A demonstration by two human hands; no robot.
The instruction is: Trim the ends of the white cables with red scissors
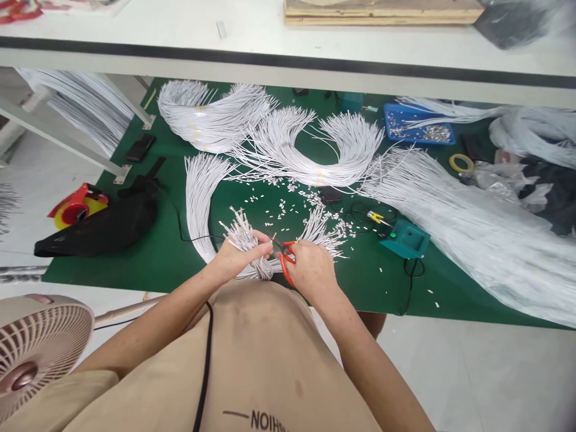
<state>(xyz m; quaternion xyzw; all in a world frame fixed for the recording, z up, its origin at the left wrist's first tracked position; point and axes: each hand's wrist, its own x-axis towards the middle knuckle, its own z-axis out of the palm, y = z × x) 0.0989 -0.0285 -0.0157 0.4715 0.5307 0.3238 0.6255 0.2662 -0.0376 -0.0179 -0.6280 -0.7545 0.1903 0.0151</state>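
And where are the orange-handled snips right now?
In the head view, the orange-handled snips are in the person's right hand, just below the picture's middle, beside the white wires held in the left hand.

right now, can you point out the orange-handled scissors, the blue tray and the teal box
Orange-handled scissors [284, 268]: head view, on an orange handle
Blue tray [395, 110]: head view, bare part at its upper left
Teal box [402, 248]: head view, on its near side

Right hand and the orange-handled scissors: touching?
Touching. The head view shows the right hand wrapped around the handle end of the orange-handled scissors.
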